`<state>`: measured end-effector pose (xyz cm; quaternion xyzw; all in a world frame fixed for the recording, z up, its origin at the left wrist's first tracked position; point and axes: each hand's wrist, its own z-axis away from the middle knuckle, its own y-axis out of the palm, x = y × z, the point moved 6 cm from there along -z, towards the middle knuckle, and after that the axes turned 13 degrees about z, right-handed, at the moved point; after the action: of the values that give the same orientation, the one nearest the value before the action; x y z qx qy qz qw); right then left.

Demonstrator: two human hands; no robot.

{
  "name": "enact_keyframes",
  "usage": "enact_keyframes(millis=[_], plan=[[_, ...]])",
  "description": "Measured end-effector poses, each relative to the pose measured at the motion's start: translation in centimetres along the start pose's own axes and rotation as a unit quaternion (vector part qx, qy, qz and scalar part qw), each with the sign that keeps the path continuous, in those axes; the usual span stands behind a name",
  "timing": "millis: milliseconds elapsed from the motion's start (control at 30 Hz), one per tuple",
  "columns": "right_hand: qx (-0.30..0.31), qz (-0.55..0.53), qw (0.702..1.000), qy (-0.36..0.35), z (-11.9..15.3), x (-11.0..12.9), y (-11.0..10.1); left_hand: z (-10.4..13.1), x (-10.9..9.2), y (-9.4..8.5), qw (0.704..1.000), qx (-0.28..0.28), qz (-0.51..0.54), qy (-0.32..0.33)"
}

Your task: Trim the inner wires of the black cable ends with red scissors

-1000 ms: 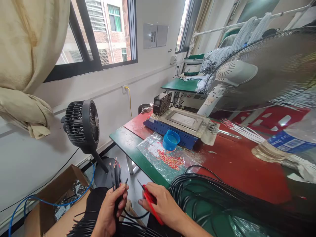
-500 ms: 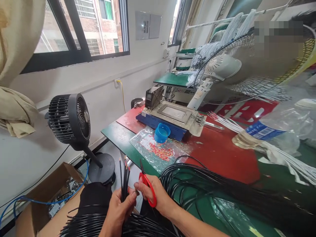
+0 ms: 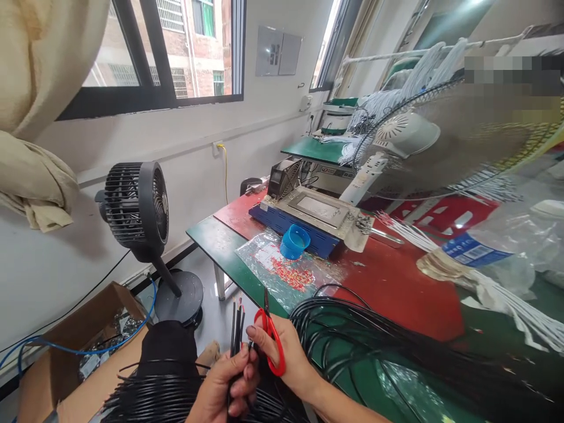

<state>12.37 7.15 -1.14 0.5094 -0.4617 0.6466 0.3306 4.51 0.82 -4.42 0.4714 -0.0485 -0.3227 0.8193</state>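
Several black cables (image 3: pixel 238 326) stand upright in my left hand (image 3: pixel 231 379), their ends stripped to show thin coloured wires. My right hand (image 3: pixel 286 352) grips red-handled scissors (image 3: pixel 277 352), blades pointing up and away from me. Its thumb and fingertips meet my left fingertips at one cable, where the exact contact is partly hidden. Across my lap lies a thick bundle of black cables (image 3: pixel 163 393). Another coil of black cable (image 3: pixel 335 323) rests on the table just right of my right hand.
A clear plastic sheet (image 3: pixel 251 261) with red and yellow scraps (image 3: pixel 293 273) lies ahead. Behind it are a blue cup (image 3: pixel 294 242) and a blue heating unit (image 3: pixel 282 220). A black fan (image 3: pixel 141 205) stands left, above an open cardboard box (image 3: pixel 44 364). White cables (image 3: pixel 515 294) lie right.
Both hands have shifted slightly right and down in view, still together. The left hand has turned and its fingers now curl more around the cables. The view has swung a little left.
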Motion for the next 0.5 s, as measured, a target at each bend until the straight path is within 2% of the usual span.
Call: enact_keyframes(millis=[67, 167, 200, 300, 400, 500], plan=[[-0.001, 0.009, 1.000, -0.005, 0.0, 0.0, 0.1, 0.3, -0.7, -0.2, 0.994, -0.035, -0.074, 0.072], [0.043, -0.081, 0.994, 0.052, -0.3, -0.8, 0.8, 1.0, -2.1, 0.0, 0.963, -0.087, -0.174, 0.185], [0.059, -0.118, 0.988, 0.075, -0.5, -1.0, 1.0, 1.1, -2.2, 0.0, 0.961, -0.094, -0.181, 0.188], [0.099, -0.172, 0.975, 0.100, -0.8, -0.8, 1.1, 1.1, -1.9, -0.1, 0.974, -0.097, -0.151, 0.138], [0.155, -0.146, 0.975, 0.069, -0.7, 0.0, 1.2, 1.2, -2.2, 0.0, 0.980, -0.080, -0.136, 0.121], [0.151, -0.133, 0.978, 0.050, -0.4, 0.3, 1.2, 1.1, -2.4, 0.1, 0.971, -0.081, -0.195, 0.113]])
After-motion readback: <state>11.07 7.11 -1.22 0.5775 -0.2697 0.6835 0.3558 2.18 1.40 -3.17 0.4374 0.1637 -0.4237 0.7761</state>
